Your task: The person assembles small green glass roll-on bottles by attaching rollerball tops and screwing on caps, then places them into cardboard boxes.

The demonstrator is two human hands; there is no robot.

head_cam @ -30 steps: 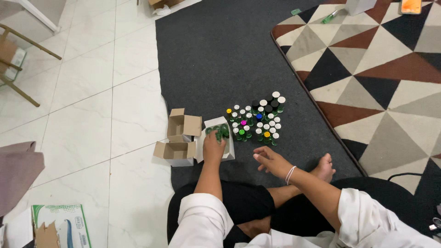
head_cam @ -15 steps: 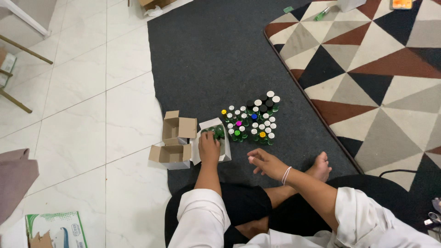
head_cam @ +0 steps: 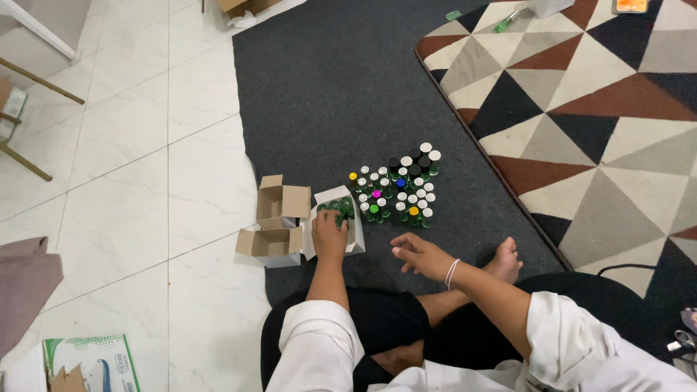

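I sit cross-legged on a dark grey mat [head_cam: 341, 87]. My left hand [head_cam: 330, 234] reaches into a small open white box [head_cam: 354, 243] and rests on green bottles [head_cam: 343, 207] packed inside; whether it grips one I cannot tell. A cluster of several small green bottles [head_cam: 398, 187] with white, black, yellow, pink and blue caps stands on the mat just beyond the box. My right hand [head_cam: 420, 255] hovers low over the mat, fingers loosely spread, empty, a thin bracelet on its wrist.
Two open brown cardboard boxes [head_cam: 279, 203] [head_cam: 270, 245] sit left of the white box at the mat's edge. A geometric patterned rug [head_cam: 581, 109] lies to the right. White floor tiles lie to the left, with a printed carton [head_cam: 91, 359] at bottom left.
My view has shifted slightly. My left hand stays in the white box; my right hand has drifted a little left toward the box.
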